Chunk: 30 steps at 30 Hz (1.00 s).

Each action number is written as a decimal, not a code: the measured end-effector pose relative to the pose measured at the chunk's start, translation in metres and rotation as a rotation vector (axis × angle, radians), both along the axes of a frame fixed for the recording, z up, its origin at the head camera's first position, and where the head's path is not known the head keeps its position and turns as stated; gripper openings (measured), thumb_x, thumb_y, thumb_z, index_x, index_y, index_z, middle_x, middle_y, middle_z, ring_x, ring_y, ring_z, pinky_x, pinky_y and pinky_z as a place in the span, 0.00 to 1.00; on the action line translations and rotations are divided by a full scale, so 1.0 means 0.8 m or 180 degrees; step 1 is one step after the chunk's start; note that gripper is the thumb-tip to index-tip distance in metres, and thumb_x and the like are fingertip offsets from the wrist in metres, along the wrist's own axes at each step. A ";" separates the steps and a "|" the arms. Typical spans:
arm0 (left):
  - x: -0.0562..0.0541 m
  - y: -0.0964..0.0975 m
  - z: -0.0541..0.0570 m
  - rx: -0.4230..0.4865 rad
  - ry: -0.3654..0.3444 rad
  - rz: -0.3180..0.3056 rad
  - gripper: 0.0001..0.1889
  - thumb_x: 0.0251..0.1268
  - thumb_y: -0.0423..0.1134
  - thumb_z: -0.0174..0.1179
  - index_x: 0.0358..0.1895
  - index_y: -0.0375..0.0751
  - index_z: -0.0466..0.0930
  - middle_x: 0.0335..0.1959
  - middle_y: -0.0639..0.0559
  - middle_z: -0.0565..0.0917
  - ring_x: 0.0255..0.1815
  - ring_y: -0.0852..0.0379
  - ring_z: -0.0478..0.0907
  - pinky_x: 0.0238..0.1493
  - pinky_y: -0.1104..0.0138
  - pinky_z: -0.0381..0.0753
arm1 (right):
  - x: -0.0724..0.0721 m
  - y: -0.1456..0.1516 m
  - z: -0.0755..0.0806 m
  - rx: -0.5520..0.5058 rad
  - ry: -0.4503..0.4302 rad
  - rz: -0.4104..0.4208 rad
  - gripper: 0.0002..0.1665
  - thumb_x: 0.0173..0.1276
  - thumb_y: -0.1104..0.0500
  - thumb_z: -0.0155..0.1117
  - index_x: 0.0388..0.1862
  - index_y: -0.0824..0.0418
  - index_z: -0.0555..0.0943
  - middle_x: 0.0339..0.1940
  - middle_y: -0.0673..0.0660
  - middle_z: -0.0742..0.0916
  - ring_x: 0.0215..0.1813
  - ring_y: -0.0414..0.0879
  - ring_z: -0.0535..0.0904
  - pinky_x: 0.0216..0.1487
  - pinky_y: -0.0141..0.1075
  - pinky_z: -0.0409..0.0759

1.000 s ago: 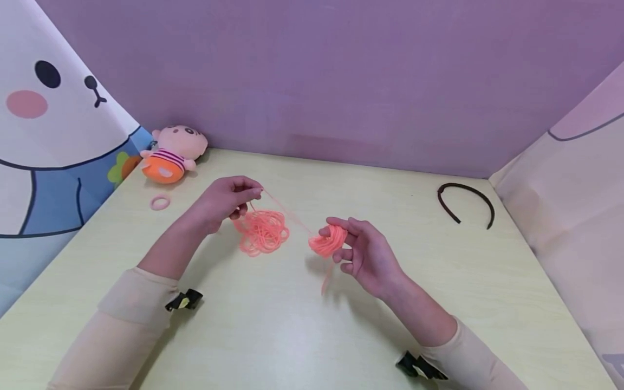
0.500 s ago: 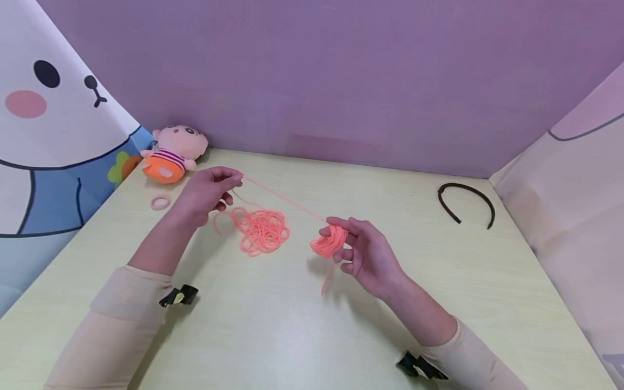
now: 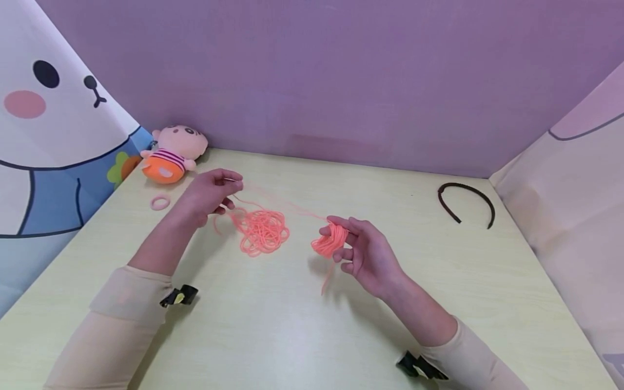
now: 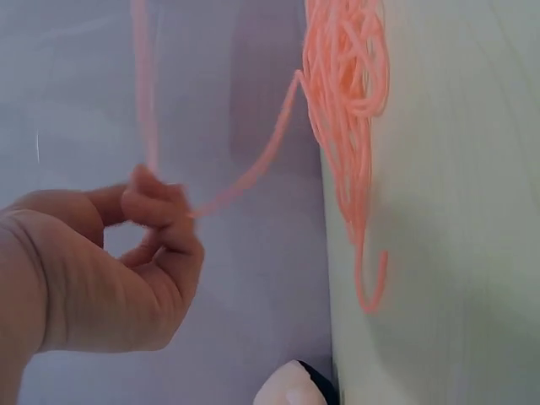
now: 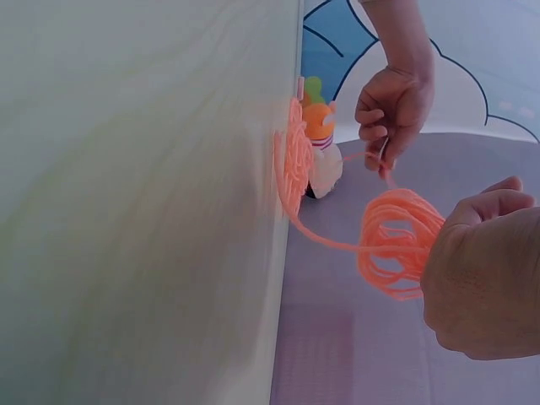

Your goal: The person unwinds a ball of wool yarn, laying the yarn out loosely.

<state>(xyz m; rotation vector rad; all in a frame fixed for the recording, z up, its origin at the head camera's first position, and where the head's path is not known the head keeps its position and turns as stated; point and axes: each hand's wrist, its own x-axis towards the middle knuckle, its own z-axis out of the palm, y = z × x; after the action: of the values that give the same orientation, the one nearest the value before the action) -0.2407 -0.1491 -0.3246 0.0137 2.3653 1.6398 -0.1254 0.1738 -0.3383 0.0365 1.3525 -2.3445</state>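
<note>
Between thumb and fingertips, my left hand [image 3: 209,195] pinches a strand of coral-pink cord, raised above the table. From there the strand crosses to a wound coil [image 3: 330,241] that my right hand [image 3: 368,257] holds by its loops, with a loose tail dangling below. A tangled pile of the same cord [image 3: 263,232] lies on the table between the hands, a thin length rising from it to the left hand. In the left wrist view the pinched strand [image 4: 148,93] looks blurred. The right wrist view shows the coil's round loops [image 5: 401,207] beside the right hand.
A plush doll [image 3: 173,154] in orange and stripes leans at the back left, near a pink ring [image 3: 160,202]. A dark headband [image 3: 466,187] lies at the right. Purple cloth [image 3: 312,81] stands behind the pale table [image 3: 292,336].
My left hand has moved left and slightly away, drawing the strand out longer toward the coil. Since half a second ago the strand has slackened a little. The right hand stays nearly still.
</note>
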 end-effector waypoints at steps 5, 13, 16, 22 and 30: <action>0.004 0.019 -0.007 -0.0078 -0.0027 -0.0408 0.22 0.78 0.40 0.56 0.69 0.37 0.69 0.61 0.37 0.74 0.31 0.57 0.79 0.32 0.66 0.78 | 0.001 0.000 0.000 0.0008 0.0000 0.0003 0.29 0.82 0.50 0.40 0.73 0.63 0.68 0.48 0.51 0.88 0.25 0.41 0.82 0.21 0.27 0.69; 0.034 0.069 -0.014 0.0205 -0.0014 -0.1332 0.19 0.74 0.38 0.61 0.64 0.41 0.76 0.63 0.41 0.77 0.27 0.53 0.75 0.27 0.65 0.77 | 0.002 -0.001 0.001 0.0014 -0.0005 0.0072 0.28 0.82 0.48 0.42 0.71 0.62 0.71 0.49 0.52 0.88 0.25 0.42 0.81 0.22 0.28 0.70; 0.048 0.085 -0.015 0.0289 -0.0023 -0.1550 0.18 0.74 0.38 0.61 0.64 0.45 0.77 0.62 0.44 0.78 0.25 0.48 0.75 0.23 0.65 0.76 | 0.003 -0.001 0.002 0.0026 0.0023 0.0130 0.29 0.82 0.48 0.42 0.72 0.63 0.70 0.49 0.52 0.88 0.26 0.42 0.82 0.22 0.27 0.70; 0.066 0.105 -0.021 0.0285 -0.0014 -0.1639 0.16 0.73 0.39 0.63 0.61 0.52 0.80 0.59 0.49 0.81 0.26 0.30 0.74 0.20 0.65 0.72 | 0.004 -0.001 0.002 0.0019 0.0022 0.0236 0.31 0.82 0.47 0.42 0.73 0.64 0.67 0.47 0.51 0.87 0.25 0.42 0.82 0.21 0.27 0.70; 0.068 0.109 -0.017 0.0266 -0.0019 -0.1224 0.07 0.73 0.39 0.62 0.47 0.42 0.83 0.43 0.42 0.85 0.17 0.56 0.69 0.19 0.67 0.67 | 0.003 -0.001 0.002 0.0044 0.0040 0.0220 0.31 0.83 0.47 0.40 0.75 0.64 0.66 0.49 0.51 0.86 0.25 0.41 0.82 0.21 0.26 0.69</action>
<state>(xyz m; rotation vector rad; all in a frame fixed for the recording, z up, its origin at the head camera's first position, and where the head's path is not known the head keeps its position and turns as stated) -0.1863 -0.0622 -0.3383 0.4492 2.1200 1.5406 -0.1228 0.1732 -0.3369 -0.0206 1.3545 -2.2820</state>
